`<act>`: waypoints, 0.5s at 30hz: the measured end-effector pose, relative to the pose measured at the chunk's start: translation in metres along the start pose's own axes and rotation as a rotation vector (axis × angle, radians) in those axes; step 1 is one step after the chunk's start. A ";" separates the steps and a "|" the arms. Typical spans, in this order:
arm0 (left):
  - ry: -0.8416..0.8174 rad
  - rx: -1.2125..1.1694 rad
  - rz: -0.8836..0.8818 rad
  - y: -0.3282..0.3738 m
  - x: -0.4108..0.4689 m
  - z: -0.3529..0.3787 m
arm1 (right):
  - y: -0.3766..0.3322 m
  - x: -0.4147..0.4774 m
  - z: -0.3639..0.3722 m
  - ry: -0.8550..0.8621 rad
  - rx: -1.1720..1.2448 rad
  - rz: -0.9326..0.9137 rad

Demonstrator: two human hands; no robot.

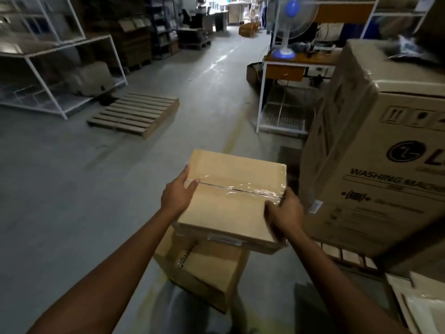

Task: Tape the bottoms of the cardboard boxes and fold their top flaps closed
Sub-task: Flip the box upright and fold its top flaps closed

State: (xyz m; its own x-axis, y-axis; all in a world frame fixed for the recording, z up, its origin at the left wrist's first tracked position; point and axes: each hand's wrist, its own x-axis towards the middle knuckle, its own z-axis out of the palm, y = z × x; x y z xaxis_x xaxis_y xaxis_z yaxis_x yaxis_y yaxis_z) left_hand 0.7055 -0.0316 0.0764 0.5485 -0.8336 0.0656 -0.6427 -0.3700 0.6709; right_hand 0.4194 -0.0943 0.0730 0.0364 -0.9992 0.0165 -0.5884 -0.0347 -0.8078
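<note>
Grey concrete floor [60,189]; wooden pallet [134,115] and white shelving [57,75] far left beyond the fingers [185,175], fan [289,25] far right.

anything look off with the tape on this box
The clear tape on the top box is wrinkled and bunched toward the right hand, with the seam showing as a dark gap beneath. That box also lies askew over the lower box, overhanging its right side.

A grey concrete floor [72,189] carries a flat wooden pallet [133,118] lying slats-up. Left of the pallet stands a white metal rack [60,75], right of the pallet a white-legged table [284,68], and nearer than the pallet a cardboard box [204,268].
</note>
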 end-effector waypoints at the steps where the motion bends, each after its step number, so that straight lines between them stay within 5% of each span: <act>1: 0.003 0.000 -0.011 -0.010 0.010 0.010 | 0.005 0.012 0.013 -0.033 -0.042 -0.004; 7: -0.128 -0.048 -0.102 -0.048 0.068 0.064 | 0.041 0.072 0.081 -0.181 -0.133 0.058; 15: -0.246 0.229 -0.114 -0.116 0.135 0.131 | 0.083 0.118 0.163 -0.269 -0.258 0.092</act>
State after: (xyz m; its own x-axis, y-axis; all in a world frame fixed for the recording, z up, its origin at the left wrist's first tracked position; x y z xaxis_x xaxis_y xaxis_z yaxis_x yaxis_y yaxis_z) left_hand 0.7842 -0.1547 -0.0893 0.4965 -0.8449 -0.1989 -0.7029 -0.5258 0.4790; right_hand 0.5059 -0.2123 -0.0880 0.1641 -0.9587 -0.2323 -0.7816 0.0173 -0.6235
